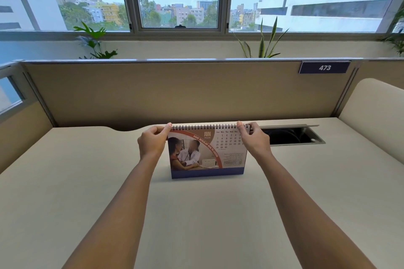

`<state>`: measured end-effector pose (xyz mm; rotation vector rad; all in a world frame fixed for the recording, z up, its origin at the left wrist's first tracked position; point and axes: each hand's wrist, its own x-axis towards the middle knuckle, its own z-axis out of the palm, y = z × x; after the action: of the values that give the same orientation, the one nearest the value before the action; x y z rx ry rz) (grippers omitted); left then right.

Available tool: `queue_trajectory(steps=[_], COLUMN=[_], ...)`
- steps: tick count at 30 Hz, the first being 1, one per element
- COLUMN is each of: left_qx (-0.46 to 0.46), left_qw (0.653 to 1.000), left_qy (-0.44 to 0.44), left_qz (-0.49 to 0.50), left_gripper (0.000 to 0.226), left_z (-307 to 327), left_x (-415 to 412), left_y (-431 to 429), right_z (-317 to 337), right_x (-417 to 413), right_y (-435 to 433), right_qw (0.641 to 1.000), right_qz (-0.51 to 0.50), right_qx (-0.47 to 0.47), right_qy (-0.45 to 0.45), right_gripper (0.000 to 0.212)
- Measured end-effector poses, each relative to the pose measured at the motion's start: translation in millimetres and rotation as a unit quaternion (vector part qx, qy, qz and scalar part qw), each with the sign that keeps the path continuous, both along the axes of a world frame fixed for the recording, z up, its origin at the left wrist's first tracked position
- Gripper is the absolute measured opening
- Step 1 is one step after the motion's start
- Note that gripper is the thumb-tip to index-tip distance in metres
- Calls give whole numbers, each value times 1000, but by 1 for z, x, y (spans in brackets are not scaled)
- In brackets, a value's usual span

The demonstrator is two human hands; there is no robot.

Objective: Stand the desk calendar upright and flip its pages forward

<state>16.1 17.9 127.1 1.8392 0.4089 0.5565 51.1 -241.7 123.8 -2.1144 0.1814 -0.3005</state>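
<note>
The desk calendar stands upright on the beige desk, spiral binding on top, showing its JUN 2026 page with a photo and a date grid. My left hand pinches the calendar's top left corner at the spiral. At the top right corner my right hand grips the calendar, thumb on the front and fingers behind. Both forearms reach in from the bottom of the view.
A tan partition wall rises right behind the calendar, with a "473" label at its upper right. An open cable slot lies in the desk just right of my right hand. Plants and windows sit beyond the partition.
</note>
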Motion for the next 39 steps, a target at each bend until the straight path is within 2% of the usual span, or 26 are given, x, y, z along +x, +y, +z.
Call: queue_trajectory(steps=[12,22,28,31,39], left_qx=[12,123,132,153,198], left_qw=[999,989,986,983,977], left_qy=[-34,-81,-99,-100,-69], left_qz=[0,2,2,5,-22], left_gripper=[32,22,22,21,27], left_z=[-6,-3,-1,0,7], left_x=[-3,-12,-14,-16,-26], left_y=[-4,-4,-6,-7,-9], right_z=[-3,-5,-2,0,9], right_x=[-5,-15,-20,-23,-33], right_y=[1,1,-1,-3,-8], right_qw=[1000,998,995,995,998], right_qz=[15,-10,-18,-11,30], right_qx=[9,-36,-36,-39,-56], right_qy=[-24,-57,-93,-87,-26], right_gripper=[49,39,25,23,34])
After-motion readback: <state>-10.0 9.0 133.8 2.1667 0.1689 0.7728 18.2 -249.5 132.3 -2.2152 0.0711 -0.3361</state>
